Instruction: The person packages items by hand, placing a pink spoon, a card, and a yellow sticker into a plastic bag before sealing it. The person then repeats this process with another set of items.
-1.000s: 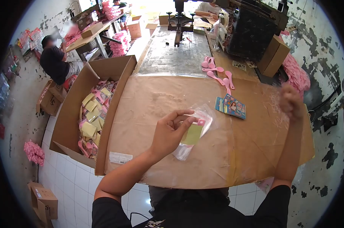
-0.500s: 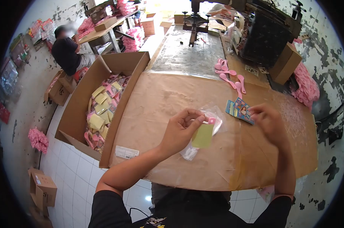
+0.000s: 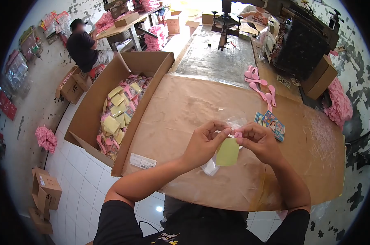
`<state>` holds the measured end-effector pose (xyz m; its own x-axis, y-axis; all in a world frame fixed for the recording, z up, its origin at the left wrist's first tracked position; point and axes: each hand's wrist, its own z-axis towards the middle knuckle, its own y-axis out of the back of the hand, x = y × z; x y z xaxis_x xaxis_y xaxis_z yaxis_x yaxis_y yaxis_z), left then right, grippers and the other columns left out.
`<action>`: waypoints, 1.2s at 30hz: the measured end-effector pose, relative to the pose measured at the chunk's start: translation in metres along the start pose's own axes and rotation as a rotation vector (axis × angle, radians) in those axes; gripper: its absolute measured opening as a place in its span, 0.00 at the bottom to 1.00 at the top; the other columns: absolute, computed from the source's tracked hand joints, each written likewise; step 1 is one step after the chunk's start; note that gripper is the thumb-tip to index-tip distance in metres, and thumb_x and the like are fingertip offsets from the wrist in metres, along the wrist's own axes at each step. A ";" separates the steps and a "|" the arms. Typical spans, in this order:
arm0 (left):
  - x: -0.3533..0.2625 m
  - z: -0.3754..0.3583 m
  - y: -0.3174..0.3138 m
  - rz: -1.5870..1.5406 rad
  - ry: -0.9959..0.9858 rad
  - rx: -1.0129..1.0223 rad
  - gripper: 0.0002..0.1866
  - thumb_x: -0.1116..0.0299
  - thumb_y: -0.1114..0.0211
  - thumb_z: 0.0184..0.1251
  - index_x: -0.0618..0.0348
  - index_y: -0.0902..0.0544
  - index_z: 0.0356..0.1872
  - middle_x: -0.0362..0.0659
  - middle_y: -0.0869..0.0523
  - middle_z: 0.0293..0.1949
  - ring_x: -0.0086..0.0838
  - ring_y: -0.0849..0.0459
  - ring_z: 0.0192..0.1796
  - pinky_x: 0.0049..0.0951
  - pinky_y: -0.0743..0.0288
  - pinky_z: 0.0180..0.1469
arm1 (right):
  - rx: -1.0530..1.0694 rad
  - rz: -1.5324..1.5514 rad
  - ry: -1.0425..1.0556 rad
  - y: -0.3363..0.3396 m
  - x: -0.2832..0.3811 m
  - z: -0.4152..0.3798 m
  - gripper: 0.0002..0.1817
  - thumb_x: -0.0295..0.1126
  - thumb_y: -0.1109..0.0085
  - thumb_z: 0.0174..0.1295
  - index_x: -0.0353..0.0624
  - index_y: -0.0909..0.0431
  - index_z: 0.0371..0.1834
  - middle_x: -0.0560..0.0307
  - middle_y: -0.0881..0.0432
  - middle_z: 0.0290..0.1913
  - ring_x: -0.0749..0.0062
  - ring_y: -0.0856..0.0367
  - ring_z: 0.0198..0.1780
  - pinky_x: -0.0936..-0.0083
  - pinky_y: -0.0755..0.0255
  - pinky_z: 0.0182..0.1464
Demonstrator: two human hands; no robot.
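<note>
Your left hand (image 3: pixel 209 141): above the worktable (image 3: pixel 185 106), thumb and forefinger clamped on the pink handle (image 3: pixel 238 134); the other fingers curl behind.
Your right hand (image 3: pixel 260 143): opposite the left, thumb and fingertips clamped on the end of that same handle, so your two hands nearly meet.
Pink handle: between your fingertips, over the middle of the worktable, its outer end showing a small hole; the rest is hidden by your fingers.
Yellow-green card (image 3: pixel 227 152): hangs just below the handle, its broad face toward you, nearer the worktable's near edge than the handle is.
Clear plastic (image 3: pixel 236 121): lies crumpled just beyond your fingertips, with another bit showing at the card's lower left.
Printed cards (image 3: pixel 274 125): a fanned stack just past your right hand, toward the right edge.
Pink spoons (image 3: pixel 257 90): loosely grouped near the far right corner of the brown covering, some lying beyond its far edge.
White label (image 3: pixel 143 161): at the near left corner.
Cardboard box (image 3: pixel 87 116): stands along the left edge, holding a heap of bagged pieces (image 3: pixel 118 110) with pale yellow cards and pink parts.
Co-worker (image 3: pixel 84 49): sits beyond the box in a dark shirt.
</note>
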<state>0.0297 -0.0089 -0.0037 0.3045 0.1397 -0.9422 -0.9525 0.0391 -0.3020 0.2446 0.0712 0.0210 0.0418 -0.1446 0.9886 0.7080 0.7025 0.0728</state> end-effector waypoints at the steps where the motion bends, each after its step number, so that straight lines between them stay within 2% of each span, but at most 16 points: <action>1: 0.000 0.000 0.000 0.001 0.011 0.013 0.09 0.72 0.37 0.83 0.65 0.19 0.56 0.46 0.10 0.52 0.24 0.11 0.52 0.27 0.15 0.56 | -0.012 0.035 -0.021 0.000 0.004 0.000 0.15 0.25 0.30 0.71 0.35 0.16 0.58 0.61 0.13 0.49 0.80 0.14 0.48 0.78 0.17 0.49; 4: -0.007 0.003 -0.003 0.006 -0.001 0.010 0.11 0.72 0.38 0.83 0.66 0.20 0.58 0.49 0.10 0.54 0.27 0.11 0.54 0.30 0.13 0.57 | -0.055 0.031 -0.057 0.007 0.006 0.004 0.14 0.27 0.30 0.71 0.36 0.16 0.57 0.62 0.13 0.49 0.81 0.14 0.47 0.79 0.19 0.48; 7: -0.008 0.006 0.002 0.086 0.069 -0.015 0.13 0.72 0.38 0.83 0.67 0.20 0.60 0.51 0.10 0.53 0.30 0.10 0.55 0.33 0.11 0.56 | -0.091 0.013 -0.082 0.014 0.000 0.005 0.14 0.29 0.30 0.72 0.36 0.15 0.57 0.62 0.13 0.48 0.83 0.15 0.47 0.81 0.21 0.47; 11: 0.001 0.009 0.005 0.087 0.053 -0.031 0.13 0.72 0.37 0.82 0.68 0.18 0.59 0.51 0.08 0.50 0.31 0.08 0.52 0.35 0.08 0.53 | -0.110 0.013 -0.076 0.015 -0.008 0.006 0.13 0.31 0.31 0.73 0.35 0.14 0.55 0.62 0.11 0.45 0.83 0.15 0.45 0.81 0.22 0.47; 15: 0.001 0.009 0.007 0.274 0.002 -0.043 0.12 0.72 0.35 0.81 0.68 0.16 0.58 0.51 0.07 0.48 0.29 0.07 0.50 0.31 0.09 0.51 | -0.161 -0.049 -0.018 0.019 -0.012 0.007 0.11 0.32 0.31 0.73 0.37 0.12 0.52 0.63 0.10 0.42 0.85 0.15 0.42 0.83 0.22 0.43; 17: -0.001 0.009 0.007 0.373 -0.038 -0.040 0.12 0.73 0.35 0.81 0.69 0.15 0.57 0.50 0.07 0.47 0.27 0.07 0.49 0.29 0.10 0.50 | -0.144 -0.047 -0.057 0.023 -0.012 0.007 0.10 0.31 0.32 0.73 0.38 0.12 0.52 0.63 0.10 0.42 0.85 0.16 0.42 0.83 0.24 0.41; 21: -0.002 0.009 0.005 0.379 -0.095 -0.013 0.12 0.74 0.34 0.80 0.69 0.15 0.58 0.49 0.06 0.47 0.26 0.07 0.48 0.27 0.11 0.48 | -0.157 -0.040 -0.107 0.019 -0.004 0.004 0.10 0.30 0.33 0.73 0.39 0.12 0.53 0.63 0.10 0.41 0.86 0.16 0.39 0.84 0.24 0.37; 24: -0.001 0.009 0.006 0.396 -0.101 -0.001 0.11 0.75 0.34 0.80 0.68 0.14 0.57 0.47 0.06 0.47 0.26 0.08 0.48 0.27 0.11 0.48 | -0.151 -0.030 -0.097 0.021 -0.004 0.004 0.11 0.34 0.31 0.73 0.41 0.11 0.52 0.66 0.10 0.38 0.87 0.15 0.40 0.85 0.24 0.35; 27: -0.001 0.011 0.011 0.457 -0.118 0.009 0.10 0.77 0.34 0.79 0.67 0.12 0.55 0.46 0.06 0.48 0.25 0.08 0.49 0.27 0.11 0.48 | -0.109 0.008 -0.092 0.026 -0.012 0.004 0.09 0.31 0.33 0.74 0.40 0.11 0.52 0.64 0.11 0.42 0.86 0.14 0.42 0.85 0.22 0.36; 32: -0.007 0.016 0.019 0.557 -0.247 0.103 0.11 0.82 0.36 0.77 0.66 0.11 0.54 0.45 0.07 0.50 0.24 0.09 0.49 0.27 0.11 0.47 | -0.059 0.005 0.047 0.032 -0.017 0.005 0.08 0.24 0.37 0.75 0.37 0.11 0.51 0.61 0.15 0.49 0.82 0.14 0.45 0.83 0.17 0.40; 36: -0.001 0.019 0.022 0.456 -0.201 0.089 0.11 0.83 0.37 0.76 0.66 0.11 0.54 0.46 0.07 0.50 0.25 0.09 0.49 0.27 0.12 0.47 | -0.057 0.006 0.075 0.037 -0.021 0.008 0.08 0.23 0.38 0.74 0.35 0.10 0.48 0.59 0.16 0.50 0.79 0.13 0.46 0.80 0.14 0.42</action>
<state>0.0083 0.0102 -0.0070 -0.1417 0.3497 -0.9261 -0.9877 0.0123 0.1558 0.2642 0.1064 0.0037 0.0970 -0.1940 0.9762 0.7464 0.6630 0.0576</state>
